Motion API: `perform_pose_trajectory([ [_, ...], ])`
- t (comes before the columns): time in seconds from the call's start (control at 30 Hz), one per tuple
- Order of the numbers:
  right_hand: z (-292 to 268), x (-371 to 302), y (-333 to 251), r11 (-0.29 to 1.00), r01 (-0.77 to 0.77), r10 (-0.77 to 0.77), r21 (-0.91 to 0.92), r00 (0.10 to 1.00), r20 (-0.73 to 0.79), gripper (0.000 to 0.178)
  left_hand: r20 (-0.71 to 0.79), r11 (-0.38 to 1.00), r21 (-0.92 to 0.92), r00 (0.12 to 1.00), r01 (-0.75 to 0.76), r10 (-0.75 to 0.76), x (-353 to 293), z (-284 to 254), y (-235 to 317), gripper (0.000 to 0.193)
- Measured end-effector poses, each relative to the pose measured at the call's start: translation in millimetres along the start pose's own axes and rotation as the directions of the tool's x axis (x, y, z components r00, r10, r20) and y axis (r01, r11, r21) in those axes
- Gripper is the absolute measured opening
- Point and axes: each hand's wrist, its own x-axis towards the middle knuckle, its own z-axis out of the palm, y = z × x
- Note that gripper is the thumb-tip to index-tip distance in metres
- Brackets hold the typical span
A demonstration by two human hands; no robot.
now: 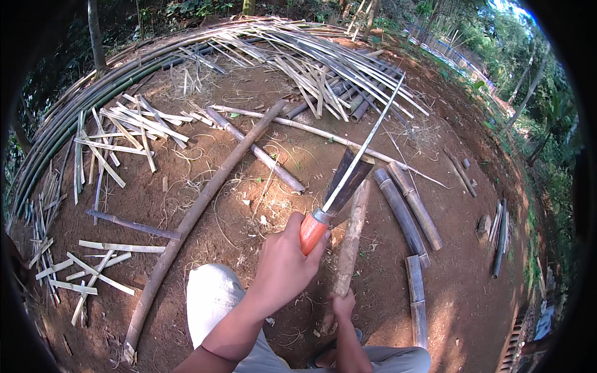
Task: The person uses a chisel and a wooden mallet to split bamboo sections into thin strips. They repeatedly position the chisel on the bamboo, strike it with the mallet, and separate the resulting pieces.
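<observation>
Left fingers (293, 227) clasp an orange-handled knife (313, 230), right fingers (342, 304) a pole (352, 248), amid scattered bamboo strips (121, 247).

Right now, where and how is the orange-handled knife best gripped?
Probably by the orange handle, coming from the wearer's side, as the left hand has it: the handle looks thick and rounded and points back toward the body, while the long blade angles up, away and to the right. I'd keep fingers behind the metal collar.
</observation>
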Motion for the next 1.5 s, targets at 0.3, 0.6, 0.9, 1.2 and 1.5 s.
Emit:
perform_pose_trajectory([
  [0.3,-246,-52,-334,0.499,0.858,-0.714,-0.119,0.33,-0.618,0.039,0.038,0.999,0.014,0.998,-0.045,0.045,-3,-1,-4,0.033],
  [0.6,-237,-91,-348,0.61,0.614,-0.643,-0.501,0.753,0.139,0.066,0.191,0.986,0.166,0.981,-0.016,-0.016,-9,-4,-3,0.033],
  [0.9,-181,-40,-238,0.755,0.509,-0.527,-0.413,0.846,0.079,0.065,0.19,0.961,0.276,0.979,0.023,-0.078,13,23,-71,0.033],
  [1.2,-222,-82,-323,0.637,0.766,-0.756,-0.094,0.595,-0.272,0.034,0.185,0.949,0.311,0.978,0.038,-0.1,24,42,-84,0.03],
  [1.5,-172,20,-196,0.802,0.444,-0.443,-0.4,0.891,0.101,0.064,0.186,0.925,0.372,0.969,0.081,-0.16,27,95,-116,0.034],
])
